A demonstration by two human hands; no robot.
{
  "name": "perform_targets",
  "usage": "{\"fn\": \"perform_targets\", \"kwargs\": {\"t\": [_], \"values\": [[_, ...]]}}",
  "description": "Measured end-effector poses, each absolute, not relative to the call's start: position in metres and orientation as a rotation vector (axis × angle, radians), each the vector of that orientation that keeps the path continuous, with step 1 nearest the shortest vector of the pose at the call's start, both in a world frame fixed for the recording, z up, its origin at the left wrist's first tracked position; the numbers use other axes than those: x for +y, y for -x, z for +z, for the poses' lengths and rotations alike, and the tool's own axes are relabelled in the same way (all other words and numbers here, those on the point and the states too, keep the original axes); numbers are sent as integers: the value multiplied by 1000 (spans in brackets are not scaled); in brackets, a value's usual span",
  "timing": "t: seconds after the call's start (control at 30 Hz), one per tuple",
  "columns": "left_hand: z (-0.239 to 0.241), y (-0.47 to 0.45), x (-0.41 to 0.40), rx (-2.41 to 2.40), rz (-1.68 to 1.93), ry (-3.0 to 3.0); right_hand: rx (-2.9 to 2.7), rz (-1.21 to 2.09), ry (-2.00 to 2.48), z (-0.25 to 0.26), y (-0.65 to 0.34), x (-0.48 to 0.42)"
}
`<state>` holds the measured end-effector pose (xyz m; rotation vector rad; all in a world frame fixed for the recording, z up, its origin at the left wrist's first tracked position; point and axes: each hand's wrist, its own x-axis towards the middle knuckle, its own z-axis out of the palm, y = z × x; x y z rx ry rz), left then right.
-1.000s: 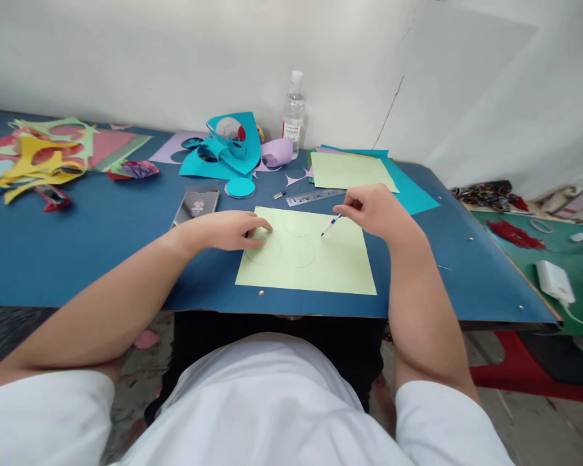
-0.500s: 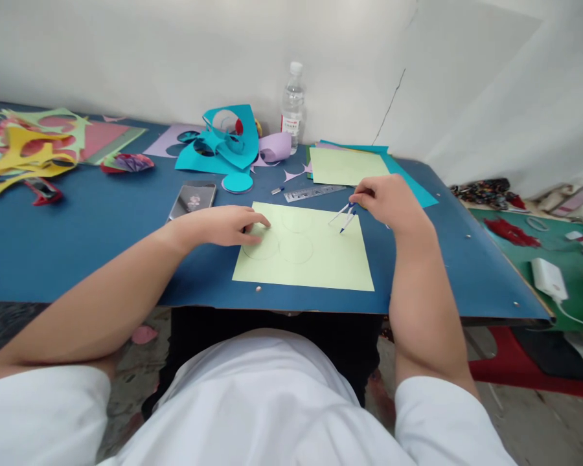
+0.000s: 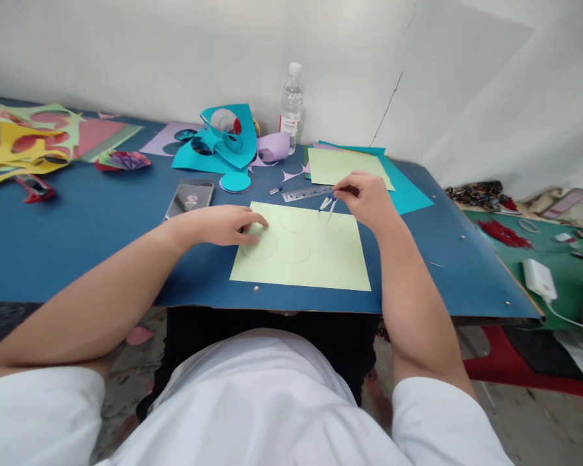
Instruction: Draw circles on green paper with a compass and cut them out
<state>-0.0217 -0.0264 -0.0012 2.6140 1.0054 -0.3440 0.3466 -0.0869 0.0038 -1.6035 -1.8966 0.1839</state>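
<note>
A pale green sheet of paper [image 3: 330,262] lies on the blue table in front of me, with several pencilled circles on its left and middle. My left hand [image 3: 236,226] rests on the sheet's left edge, fingers apart and holding nothing. Near the sheet's top right, my right hand [image 3: 362,194] pinches the top of a drawing compass [image 3: 329,206]. The compass has white legs with blue parts, and its legs point down at the paper. Just behind the sheet lies a clear ruler [image 3: 301,193], partly hidden by the right hand.
A phone [image 3: 190,197] lies beside my left wrist. Behind are cut turquoise paper [image 3: 243,152], turquoise discs [image 3: 236,182], a water bottle [image 3: 291,107] and stacked sheets [image 3: 347,168]. Yellow scraps [image 3: 24,145] lie far left; a white charger [image 3: 538,278] sits on the green table at right.
My right hand has moved left with the compass, whose legs have swung round and now look closer together. My left hand stays on the sheet.
</note>
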Motion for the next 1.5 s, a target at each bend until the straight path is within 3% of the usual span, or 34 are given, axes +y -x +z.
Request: {"fn": "perform_targets", "kwargs": {"t": [0.63, 1.0, 1.5], "values": [[1, 20, -28, 1017, -390, -2605, -1927, 484, 1436, 4, -350, -98], [4, 16, -31, 1048, -410, -2580, -1976, 197, 1279, -16, -337, -73], [1, 20, -27, 1038, -398, -2586, -1888, 23, 1648, -3, -344, -62]]}}
